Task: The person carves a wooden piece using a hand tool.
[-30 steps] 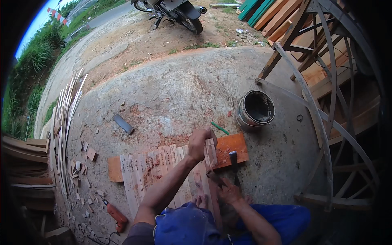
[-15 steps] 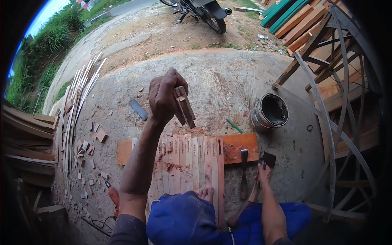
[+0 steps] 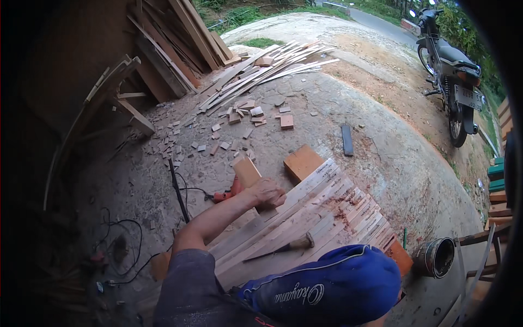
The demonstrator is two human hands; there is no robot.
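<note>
My left hand (image 3: 266,191) is closed low over the left side of a row of pale wooden strips (image 3: 338,201), beside a light board (image 3: 245,170); what its fingers grip is hard to make out. Just behind it is an orange power drill (image 3: 224,195). A chisel (image 3: 280,248) with a dark blade lies across the strips, near my blue-clothed leg (image 3: 332,280). The strips rest on orange boards (image 3: 302,161), and some have small dark marks and reddish shavings on them. I cannot see my right hand.
Wood offcuts (image 3: 286,122) and long thin slats (image 3: 256,76) lie on the concrete. Boards (image 3: 196,32) lean at upper left. A dark bar (image 3: 346,139), cables (image 3: 133,240), a metal bucket (image 3: 441,256) and a parked motorcycle (image 3: 452,92) surround the work.
My view has swung left. My left hand, raised earlier with a short wooden piece, is now down near the drill. My right hand, earlier holding a tool, has left view.
</note>
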